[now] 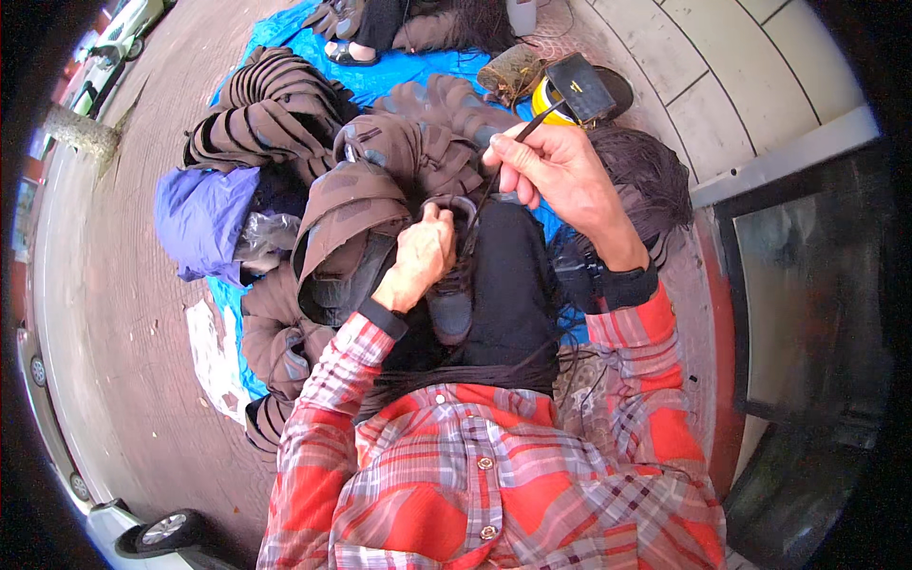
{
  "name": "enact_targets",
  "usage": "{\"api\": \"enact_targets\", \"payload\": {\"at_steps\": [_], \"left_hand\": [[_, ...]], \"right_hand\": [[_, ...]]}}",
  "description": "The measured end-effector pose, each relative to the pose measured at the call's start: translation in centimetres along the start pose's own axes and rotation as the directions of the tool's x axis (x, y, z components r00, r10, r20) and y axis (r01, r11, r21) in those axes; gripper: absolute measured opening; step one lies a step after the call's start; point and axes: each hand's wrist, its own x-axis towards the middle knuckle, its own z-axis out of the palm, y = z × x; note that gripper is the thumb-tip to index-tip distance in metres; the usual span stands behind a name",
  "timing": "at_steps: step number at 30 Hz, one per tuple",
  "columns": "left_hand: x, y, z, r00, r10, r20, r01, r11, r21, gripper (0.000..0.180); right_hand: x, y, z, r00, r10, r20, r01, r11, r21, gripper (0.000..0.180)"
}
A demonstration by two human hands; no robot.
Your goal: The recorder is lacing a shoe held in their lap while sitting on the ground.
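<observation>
A brown shoe upper with a grey toe [450, 314] lies over my lap, toe toward me. My left hand [424, 255] is closed on its collar end, fingertips curled at the opening and partly hidden. Raised to the right, my right hand [560, 169] pinches a dark shoelace [542, 117] between thumb and fingers. The lace's strand runs down toward the shoe upper; its lower course is hard to follow against the dark trousers [513, 285]. More laces lie across my lap near the shirt hem.
Stacked brown shoe uppers [275, 109] cover a blue tarp [271, 36] ahead and left, beside a purple bag [204, 220]. A bundle of dark laces [641, 176] and a black box [580, 87] on a yellow container lie right. Another person's sandalled foot [351, 53] is beyond.
</observation>
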Motion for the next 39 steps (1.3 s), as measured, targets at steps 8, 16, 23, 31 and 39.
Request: {"api": "enact_targets", "payload": {"at_steps": [8, 16, 23, 31, 39], "left_hand": [[2.9, 0.4, 0.1, 0.943, -0.281, -0.178, 0.146, 0.829, -0.539, 0.034], [2.2, 4.0, -12.5, 0.970, -0.234, -0.072, -0.008, 0.263, -0.965, 0.022], [0.3, 5.5, -14.2, 0.971, -0.213, -0.105, -0.016, 0.381, -0.924, 0.020], [0.4, 4.3, -13.4, 0.958, 0.032, -0.283, -0.260, 0.504, -0.823, 0.026], [-0.8, 2.1, -7.9, 0.991, 0.079, 0.106, 0.115, -0.120, -0.986, 0.028]], "right_hand": [[-0.1, -2.7, -1.2, 0.984, -0.118, -0.136, 0.107, 0.991, -0.086, 0.023], [-0.8, -3.9, -0.5, 0.995, -0.097, -0.031, 0.098, 0.995, 0.026, 0.017], [0.0, -3.9, 1.8, 0.963, -0.266, -0.033, 0.263, 0.961, -0.079, 0.022], [0.0, -5.3, 1.9, 0.908, -0.418, 0.024, 0.414, 0.888, -0.202, 0.009], [-0.4, -2.3, 0.5, 0.979, -0.071, -0.189, 0.081, 0.996, 0.044, 0.010]]}}
